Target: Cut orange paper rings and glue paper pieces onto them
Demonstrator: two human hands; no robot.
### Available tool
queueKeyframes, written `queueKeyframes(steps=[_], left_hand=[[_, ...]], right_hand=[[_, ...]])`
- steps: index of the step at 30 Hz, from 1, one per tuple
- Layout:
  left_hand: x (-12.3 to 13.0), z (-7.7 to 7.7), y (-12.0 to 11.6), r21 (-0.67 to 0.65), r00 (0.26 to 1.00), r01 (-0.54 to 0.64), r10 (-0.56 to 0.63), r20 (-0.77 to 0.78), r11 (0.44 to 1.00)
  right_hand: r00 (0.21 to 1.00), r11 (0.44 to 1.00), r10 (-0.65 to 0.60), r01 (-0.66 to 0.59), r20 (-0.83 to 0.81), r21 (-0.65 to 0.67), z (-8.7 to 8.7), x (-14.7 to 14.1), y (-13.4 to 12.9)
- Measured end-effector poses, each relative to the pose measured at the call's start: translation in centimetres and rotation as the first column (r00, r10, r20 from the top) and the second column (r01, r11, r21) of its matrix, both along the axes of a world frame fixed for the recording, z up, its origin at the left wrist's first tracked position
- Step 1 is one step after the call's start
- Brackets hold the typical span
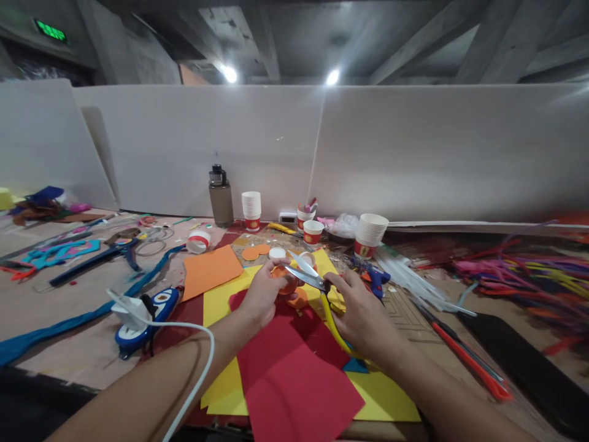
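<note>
My right hand [361, 310] grips a pair of scissors [332, 319] with yellow handles, its blades parted and pointing left. Close to the blades, my left hand [263, 294] is closed on a small orange paper piece [286, 281]. Whether the blades touch that piece I cannot tell. Below both hands lie red paper sheets [294, 374] on top of yellow sheets [223, 362]. An orange sheet [211, 270] rests to the left, and orange paper circles [256, 252] lie beyond my left hand.
Paper cup stacks [370, 233], a bottle [221, 202] and a blue glue gun [378, 279] stand or lie behind and right. A blue power strip [147, 322] with a white cable is at left. Pipe cleaners [515, 276] and a red-handled tool [473, 362] lie at right.
</note>
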State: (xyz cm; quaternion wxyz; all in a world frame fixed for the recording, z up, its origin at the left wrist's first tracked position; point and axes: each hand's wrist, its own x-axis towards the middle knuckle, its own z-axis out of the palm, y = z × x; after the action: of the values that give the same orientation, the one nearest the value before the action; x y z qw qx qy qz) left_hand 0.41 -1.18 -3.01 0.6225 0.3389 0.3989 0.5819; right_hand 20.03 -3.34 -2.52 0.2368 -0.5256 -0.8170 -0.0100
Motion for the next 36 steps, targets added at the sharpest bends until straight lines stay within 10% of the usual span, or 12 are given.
queueKeyframes(steps=[36], left_hand=[[0.2,0.1,-0.5,0.115,0.994,-0.107,0.11,-0.021,0.988]], right_hand=[[0.989,0.998,-0.041,0.034,0.145,0.055,-0.1,-1.7,-0.8]])
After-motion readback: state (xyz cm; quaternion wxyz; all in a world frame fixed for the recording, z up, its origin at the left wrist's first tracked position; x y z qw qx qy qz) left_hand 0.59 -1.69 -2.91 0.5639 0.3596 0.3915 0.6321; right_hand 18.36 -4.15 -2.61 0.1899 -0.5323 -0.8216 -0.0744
